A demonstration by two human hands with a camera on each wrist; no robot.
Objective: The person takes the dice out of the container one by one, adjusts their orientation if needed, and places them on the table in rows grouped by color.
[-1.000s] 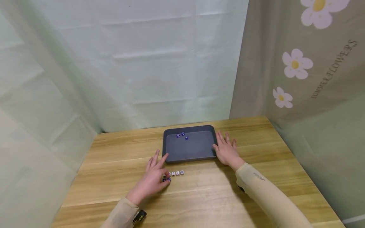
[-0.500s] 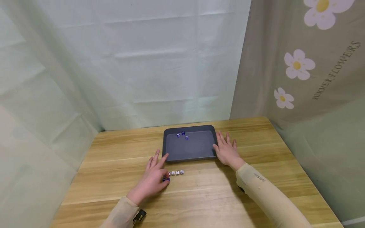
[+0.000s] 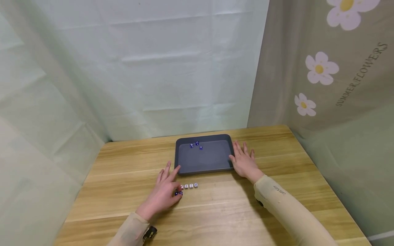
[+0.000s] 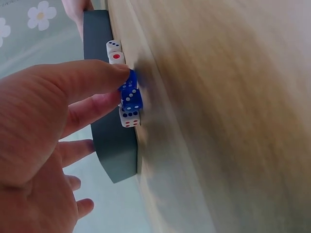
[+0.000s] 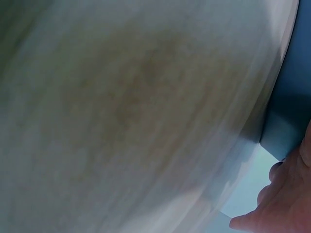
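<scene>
My left hand (image 3: 161, 194) is at a row of white dice (image 3: 191, 186) on the table, in front of the tray. Its thumb and index finger pinch a blue die (image 4: 128, 81), while the other fingers stretch toward the tray. Right beside that one sits a second blue die (image 4: 131, 100). Fingers partly cover the left end of the white row. My right hand (image 3: 244, 163) rests with straight fingers along the right side of the dark grey tray (image 3: 204, 172). Inside the tray, near its back left, lie three blue dice (image 3: 197, 143).
The wooden table (image 3: 221, 218) ends at a light cloth wall (image 3: 178, 68) behind the tray. A brown curtain with flowers (image 3: 320, 68) hangs at the right. A dark device (image 3: 150, 233) is strapped to the left wrist.
</scene>
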